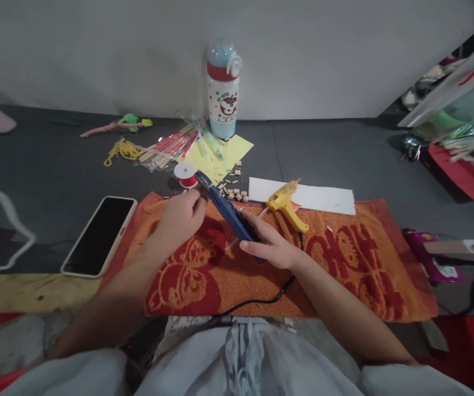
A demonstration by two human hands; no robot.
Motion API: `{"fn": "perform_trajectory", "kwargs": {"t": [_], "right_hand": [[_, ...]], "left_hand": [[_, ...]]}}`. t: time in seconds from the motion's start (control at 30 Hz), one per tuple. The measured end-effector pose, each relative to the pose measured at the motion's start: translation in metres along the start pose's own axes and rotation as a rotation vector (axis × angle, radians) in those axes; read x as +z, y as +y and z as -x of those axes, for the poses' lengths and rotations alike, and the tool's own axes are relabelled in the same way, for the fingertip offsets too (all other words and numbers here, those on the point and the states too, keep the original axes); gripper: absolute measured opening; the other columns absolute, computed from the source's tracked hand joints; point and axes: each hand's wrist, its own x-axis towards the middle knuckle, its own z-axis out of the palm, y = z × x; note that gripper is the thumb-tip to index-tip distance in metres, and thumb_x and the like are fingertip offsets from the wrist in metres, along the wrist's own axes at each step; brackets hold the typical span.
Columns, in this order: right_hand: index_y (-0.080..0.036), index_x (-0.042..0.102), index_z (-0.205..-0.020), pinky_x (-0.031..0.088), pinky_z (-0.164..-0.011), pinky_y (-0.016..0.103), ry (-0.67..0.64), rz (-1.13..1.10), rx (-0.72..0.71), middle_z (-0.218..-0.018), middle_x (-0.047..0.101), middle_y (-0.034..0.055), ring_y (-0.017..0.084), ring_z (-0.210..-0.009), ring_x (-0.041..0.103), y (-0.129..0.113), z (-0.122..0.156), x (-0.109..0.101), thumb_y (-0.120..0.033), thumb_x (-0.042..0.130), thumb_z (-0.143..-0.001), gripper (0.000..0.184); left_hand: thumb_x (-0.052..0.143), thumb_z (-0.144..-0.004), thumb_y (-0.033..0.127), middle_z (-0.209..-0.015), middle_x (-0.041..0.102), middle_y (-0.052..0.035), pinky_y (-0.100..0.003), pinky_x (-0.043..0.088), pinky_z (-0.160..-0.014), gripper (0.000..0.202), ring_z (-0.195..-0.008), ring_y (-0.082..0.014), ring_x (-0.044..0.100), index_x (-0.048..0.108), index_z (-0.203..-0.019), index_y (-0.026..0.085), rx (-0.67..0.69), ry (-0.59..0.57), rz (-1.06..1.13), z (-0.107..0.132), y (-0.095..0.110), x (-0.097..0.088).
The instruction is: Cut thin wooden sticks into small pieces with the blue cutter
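Note:
A long dark blue tool point(229, 213) is held tilted over the orange towel point(262, 300); its exact kind I cannot make out. My right hand point(272, 245) grips its near end, thumb below and fingers along the top. Close to its far end, my left hand point(183, 214) is closed with curled fingers, and what they pinch, if anything, is hidden. A thin pale stick point(232, 244) shows beside my right thumb. Just beyond my right hand lies a yellow glue gun point(286, 206), resting partly on a white strip of board point(328, 198). Small cut wooden pieces point(235, 194) lie behind the tool.
A phone point(100, 236) lies left of the towel. Behind are a red ribbon spool point(186, 175), yellow paper point(237, 151), packaged sticks point(166, 146), yellow cord point(123, 149) and a bottle point(222, 91). At right are a purple packet point(430, 256) and a red tray point(459, 176). A black cable point(257, 300) crosses the towel.

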Motion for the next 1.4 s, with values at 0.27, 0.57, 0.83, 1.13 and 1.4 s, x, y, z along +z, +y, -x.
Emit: {"fn": "perform_trajectory", "kwargs": {"t": [0.27, 0.57, 0.83, 1.13, 1.4], "right_hand": [[-0.01, 0.034, -0.139, 0.037, -0.105, 0.047, -0.017, 0.095, -0.01, -0.132, 0.052, 0.0155, 0.031, -0.124, 0.048, -0.004, -0.001, 0.0, -0.047, 0.052, -0.086, 0.067], [-0.013, 0.04, -0.137, 0.035, -0.105, 0.045, 0.037, 0.038, 0.018, -0.131, 0.054, 0.0135, 0.029, -0.12, 0.05, -0.002, -0.001, 0.001, -0.044, 0.054, -0.086, 0.062], [-0.015, 0.039, -0.138, 0.035, -0.105, 0.047, 0.196, -0.099, 0.029, -0.131, 0.053, 0.0115, 0.029, -0.121, 0.048, -0.002, -0.005, 0.008, -0.04, 0.054, -0.086, 0.06], [-0.017, 0.038, -0.136, 0.031, -0.109, 0.042, 0.179, -0.194, -0.063, -0.134, 0.05, 0.0118, 0.027, -0.126, 0.044, -0.003, -0.008, 0.018, -0.052, 0.051, -0.086, 0.062], [-0.017, 0.028, -0.142, 0.025, -0.113, 0.044, 0.095, -0.139, -0.105, -0.14, 0.041, 0.0135, 0.028, -0.134, 0.035, -0.004, -0.008, 0.021, -0.057, 0.045, -0.087, 0.07]], "left_hand": [[0.04, -0.083, 0.024, -0.06, 0.055, -0.0043, -0.028, 0.026, -0.057, 0.022, -0.056, -0.0161, 0.05, 0.045, -0.063, 0.019, -0.003, 0.006, -0.058, 0.002, 0.002, -0.001], [0.037, -0.086, 0.024, -0.064, 0.056, -0.0049, -0.029, 0.033, -0.059, 0.023, -0.063, -0.0182, 0.053, 0.049, -0.067, 0.019, 0.0, 0.031, -0.169, 0.0, -0.002, 0.004], [0.048, -0.082, 0.026, -0.09, 0.06, -0.0104, -0.036, 0.042, -0.082, 0.01, -0.09, -0.022, 0.055, 0.053, -0.084, 0.018, 0.41, 0.449, -0.065, 0.01, 0.001, 0.009], [0.048, -0.085, 0.048, -0.102, 0.062, -0.0084, -0.035, 0.044, -0.087, 0.038, -0.099, -0.0212, 0.057, 0.053, -0.106, 0.016, 0.062, -0.274, 0.783, 0.019, 0.018, 0.03], [0.071, -0.07, 0.047, -0.097, 0.059, -0.005, -0.034, 0.044, -0.087, 0.056, -0.092, -0.0188, 0.057, 0.048, -0.112, 0.018, -0.103, -0.35, 1.267, 0.025, 0.025, 0.045]]}}
